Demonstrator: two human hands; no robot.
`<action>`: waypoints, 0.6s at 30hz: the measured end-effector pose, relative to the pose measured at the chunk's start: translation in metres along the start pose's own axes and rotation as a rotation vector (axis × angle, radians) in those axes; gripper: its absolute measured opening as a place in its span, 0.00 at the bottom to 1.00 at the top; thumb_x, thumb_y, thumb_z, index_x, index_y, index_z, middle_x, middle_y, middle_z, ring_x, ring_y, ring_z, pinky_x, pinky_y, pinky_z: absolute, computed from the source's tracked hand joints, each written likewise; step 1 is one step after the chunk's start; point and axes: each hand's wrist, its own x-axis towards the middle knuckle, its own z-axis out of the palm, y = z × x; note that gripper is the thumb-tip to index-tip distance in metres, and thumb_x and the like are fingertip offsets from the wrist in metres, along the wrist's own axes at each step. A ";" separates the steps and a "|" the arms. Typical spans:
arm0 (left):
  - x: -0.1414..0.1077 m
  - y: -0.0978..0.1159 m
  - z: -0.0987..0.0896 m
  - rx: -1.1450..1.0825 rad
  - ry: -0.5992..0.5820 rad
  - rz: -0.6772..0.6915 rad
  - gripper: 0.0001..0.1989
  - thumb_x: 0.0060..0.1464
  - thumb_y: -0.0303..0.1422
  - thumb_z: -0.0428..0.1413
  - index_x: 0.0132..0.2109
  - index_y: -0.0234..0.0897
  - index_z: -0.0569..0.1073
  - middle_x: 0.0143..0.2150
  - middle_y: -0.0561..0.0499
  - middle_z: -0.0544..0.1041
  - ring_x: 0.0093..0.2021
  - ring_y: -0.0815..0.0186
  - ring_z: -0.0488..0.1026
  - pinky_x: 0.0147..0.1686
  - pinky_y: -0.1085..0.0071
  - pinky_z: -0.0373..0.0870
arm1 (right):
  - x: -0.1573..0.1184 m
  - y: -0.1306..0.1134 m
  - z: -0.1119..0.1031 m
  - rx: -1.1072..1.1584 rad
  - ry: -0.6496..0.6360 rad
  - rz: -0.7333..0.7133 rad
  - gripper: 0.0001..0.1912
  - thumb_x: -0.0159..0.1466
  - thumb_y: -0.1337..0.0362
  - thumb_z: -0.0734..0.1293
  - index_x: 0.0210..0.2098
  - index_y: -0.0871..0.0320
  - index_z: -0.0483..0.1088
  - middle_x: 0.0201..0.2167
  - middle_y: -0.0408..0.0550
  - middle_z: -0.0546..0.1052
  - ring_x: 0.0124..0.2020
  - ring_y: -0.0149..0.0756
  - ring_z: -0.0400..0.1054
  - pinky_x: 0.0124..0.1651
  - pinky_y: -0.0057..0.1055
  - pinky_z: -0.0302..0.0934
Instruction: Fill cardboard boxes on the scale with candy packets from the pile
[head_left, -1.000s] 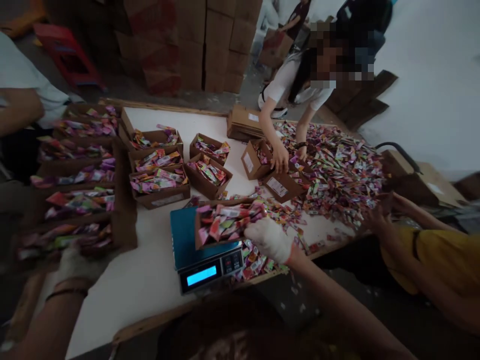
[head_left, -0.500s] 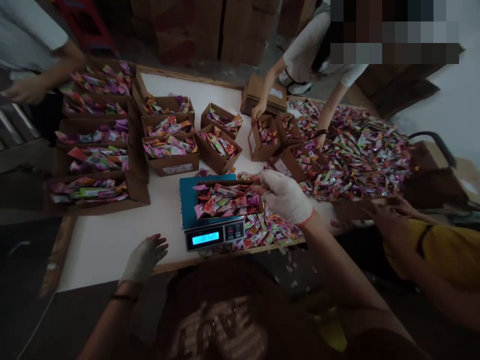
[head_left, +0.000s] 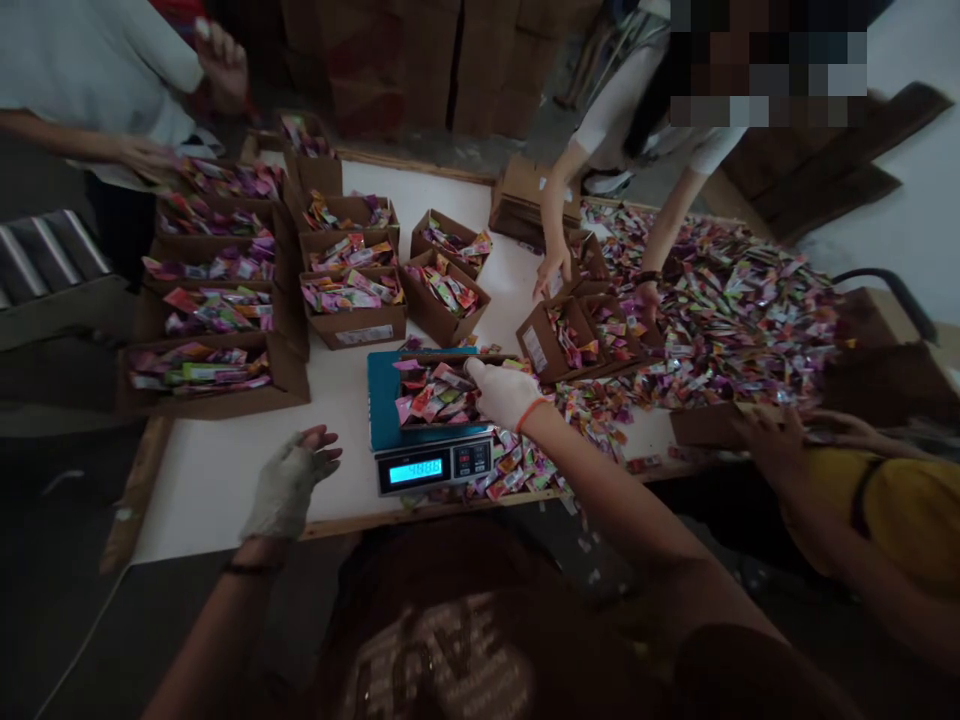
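Note:
A digital scale (head_left: 384,400) with a teal top and a lit blue display stands on the white table. On it rests a cardboard box filled with small colourful packets (head_left: 439,392). My right hand (head_left: 506,393), in a white glove with bare fingertips, reaches over the box's right end. Its fingers are curled down at the packets, and what they hold, if anything, is hidden. Left of the scale, my left hand (head_left: 289,485), in a similar glove, hovers above the table's front edge. It is open, fingers loosely bent, holding nothing.
Filled boxes (head_left: 214,385) stand in rows at left, with more boxes (head_left: 448,300) behind the scale. A big heap of packets (head_left: 735,300) covers the right. Co-workers stand at far left, across the table and at right (head_left: 847,500). A roller conveyor (head_left: 52,260) is at left.
My right hand has moved left from the box's right edge to over its packets. The display digits differ. A co-worker opposite has shifted a box towards me and let it go.

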 end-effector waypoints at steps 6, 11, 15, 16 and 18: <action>-0.010 0.019 0.040 0.127 -0.094 0.156 0.32 0.40 0.54 0.69 0.47 0.37 0.81 0.50 0.42 0.85 0.44 0.57 0.80 0.45 0.62 0.78 | -0.021 0.032 -0.002 0.278 0.169 -0.126 0.25 0.71 0.69 0.69 0.66 0.55 0.74 0.62 0.55 0.84 0.63 0.48 0.79 0.63 0.37 0.70; -0.005 0.051 0.056 0.338 -0.189 0.453 0.31 0.55 0.60 0.62 0.53 0.40 0.80 0.52 0.43 0.84 0.46 0.55 0.79 0.51 0.57 0.77 | -0.041 0.084 -0.005 0.431 0.552 -0.063 0.11 0.72 0.68 0.66 0.50 0.56 0.79 0.48 0.52 0.84 0.49 0.44 0.77 0.55 0.36 0.69; -0.003 0.074 0.079 0.812 -0.232 0.540 0.32 0.60 0.58 0.52 0.57 0.38 0.76 0.47 0.41 0.83 0.48 0.48 0.79 0.51 0.53 0.74 | -0.027 0.090 0.005 0.361 0.496 0.034 0.12 0.66 0.67 0.73 0.49 0.57 0.80 0.47 0.53 0.79 0.44 0.43 0.73 0.50 0.35 0.68; -0.003 0.077 0.087 0.967 -0.254 0.533 0.32 0.61 0.58 0.52 0.58 0.38 0.76 0.47 0.39 0.83 0.49 0.47 0.80 0.51 0.53 0.74 | -0.021 0.085 0.008 0.356 0.464 0.045 0.10 0.65 0.66 0.74 0.47 0.57 0.81 0.47 0.53 0.78 0.44 0.42 0.73 0.49 0.34 0.68; 0.001 0.077 0.104 1.202 -0.302 0.462 0.32 0.62 0.57 0.54 0.59 0.37 0.74 0.46 0.37 0.83 0.49 0.45 0.81 0.48 0.54 0.74 | -0.012 0.074 0.014 0.380 0.442 0.018 0.02 0.65 0.65 0.74 0.38 0.55 0.79 0.48 0.52 0.76 0.44 0.41 0.72 0.49 0.34 0.69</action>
